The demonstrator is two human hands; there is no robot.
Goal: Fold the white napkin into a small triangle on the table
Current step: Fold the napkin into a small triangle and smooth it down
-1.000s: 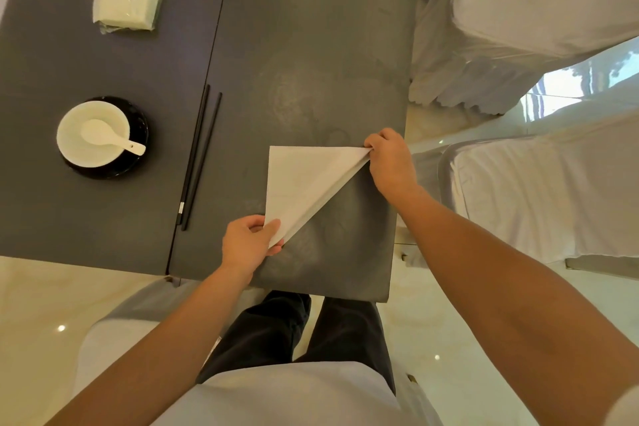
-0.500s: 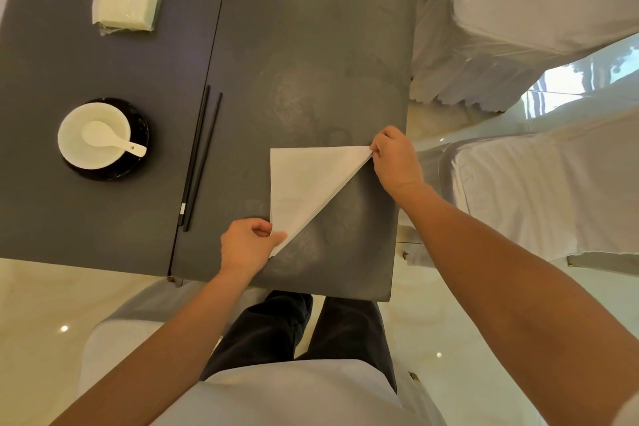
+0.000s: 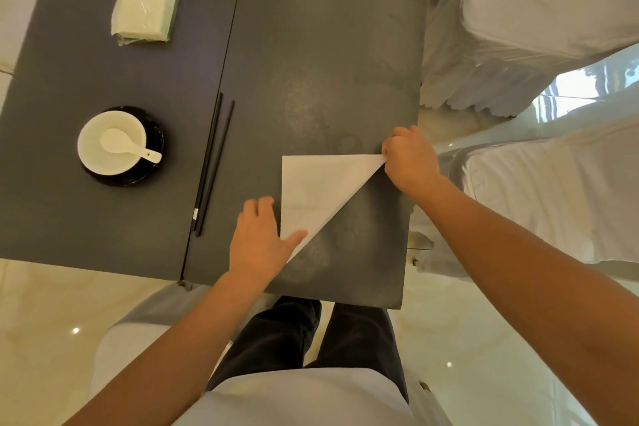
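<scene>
The white napkin (image 3: 313, 190) — already a triangle near the table's (image 3: 311, 45) right edge — is pinned flat at its near corner by the released left hand (image 3: 257, 242), its far-right tip pinched by the right hand (image 3: 411, 157) — presumably so the crease holds.

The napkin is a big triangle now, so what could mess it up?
The left hand lies open and flat on just the near tip of the napkin, so the fold may spring up. The right hand pinches the far corner at the table edge; a tug could skew the crease or drag it off.
</scene>
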